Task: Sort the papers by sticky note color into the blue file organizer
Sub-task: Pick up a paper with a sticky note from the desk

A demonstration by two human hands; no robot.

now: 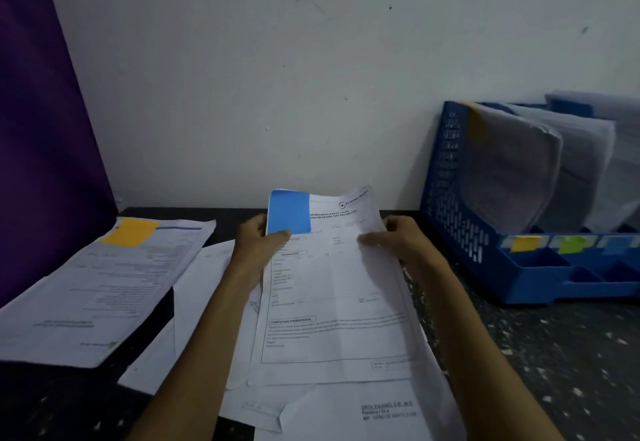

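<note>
— Blue sticky note on the sheet you're holding: where's it headed?

— Your left hand pinches the edge by the note and your right hand pinches the far edge, raised over the loose papers. I'd say it goes in the blue file organizer on your right.

— How far along are you?

— Partway, I'd judge. Its slots already hold papers, but the loose sheets and the stack with the orange note remain.
</note>
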